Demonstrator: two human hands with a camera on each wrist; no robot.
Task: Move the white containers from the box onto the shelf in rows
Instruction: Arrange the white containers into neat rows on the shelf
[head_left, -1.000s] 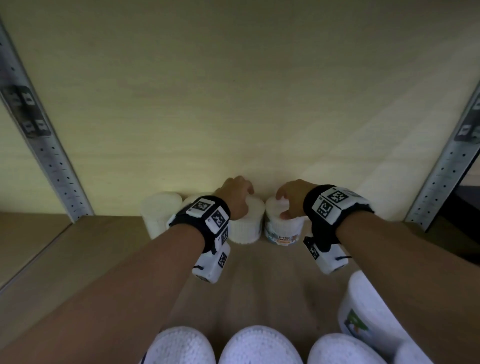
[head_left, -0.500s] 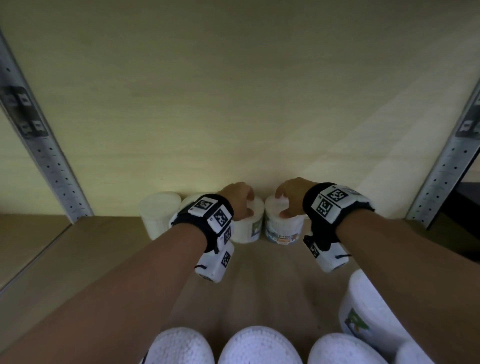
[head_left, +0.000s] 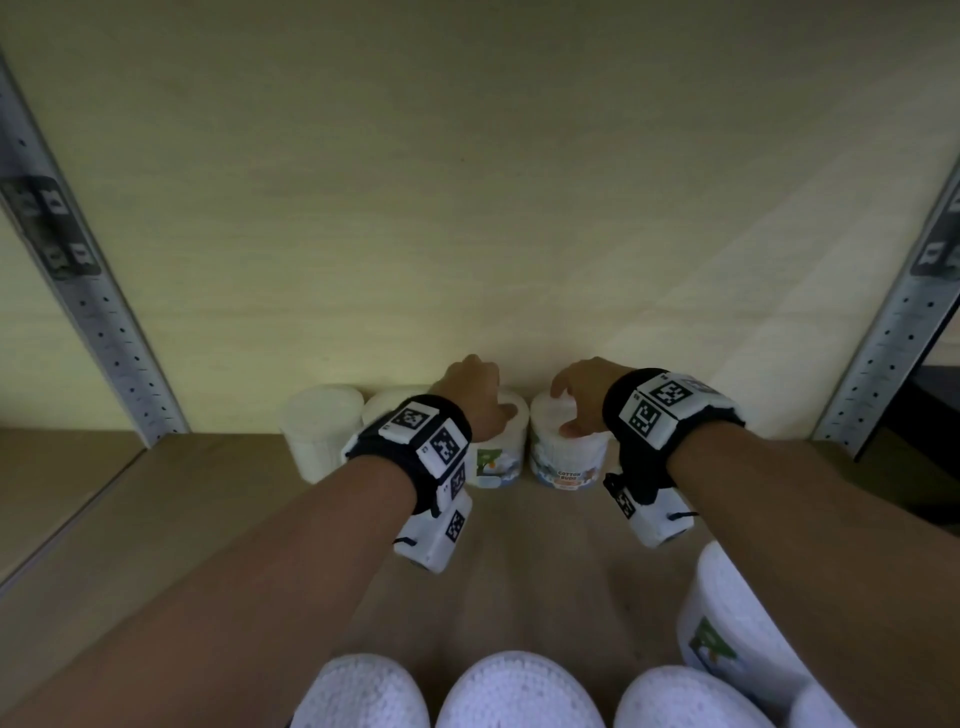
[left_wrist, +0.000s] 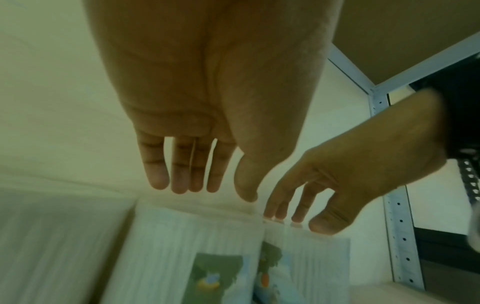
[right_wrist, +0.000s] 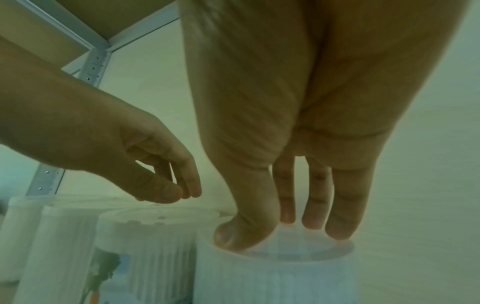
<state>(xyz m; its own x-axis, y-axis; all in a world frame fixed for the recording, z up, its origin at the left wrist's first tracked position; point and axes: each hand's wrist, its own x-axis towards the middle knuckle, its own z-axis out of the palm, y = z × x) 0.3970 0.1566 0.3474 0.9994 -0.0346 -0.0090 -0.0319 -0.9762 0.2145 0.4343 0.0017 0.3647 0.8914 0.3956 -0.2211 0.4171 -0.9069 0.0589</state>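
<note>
Several white containers stand in a row at the back of the wooden shelf. My left hand hovers just above the third container, fingers hanging straight and holding nothing. My right hand rests its thumb and fingertips on the lid of the fourth container, the one labelled cotton buds; in the right wrist view the fingertips touch the lid without curling round it. The first container and second container stand to the left, untouched.
More white containers line the bottom edge of the head view, and one with a green label sits at the lower right under my right forearm. Perforated metal uprights flank the shelf. A pale back wall closes it.
My left hand has let go of the third container after sliding it back into the row, and now hangs just above it. The right hand stays on the fourth container's lid.
</note>
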